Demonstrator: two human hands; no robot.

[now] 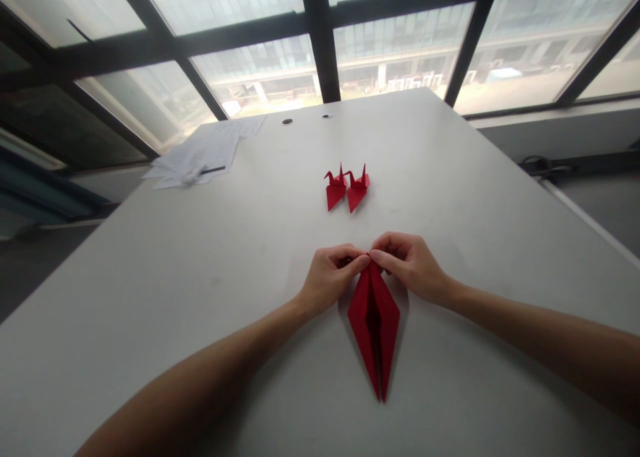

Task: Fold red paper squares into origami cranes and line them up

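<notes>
A red folded origami paper [387,304], long and diamond-shaped, lies in front of me with its two narrow points towards me and a dark slit down its middle. My left hand [336,272] pinches its far tip from the left, thumb on top. From the right, my right hand [411,265] pinches the same tip, the two thumbs almost meeting. The fingertips under the paper are partly hidden. Beyond my hands, two small red paper cranes [336,189] [358,189] stand side by side, close together.
The white table [210,324] extends away to dark-framed windows [325,50]. Loose white papers [205,147] lie at its far left, with a dark pen [213,170] on them. A round cable hole [287,121] is near the far edge.
</notes>
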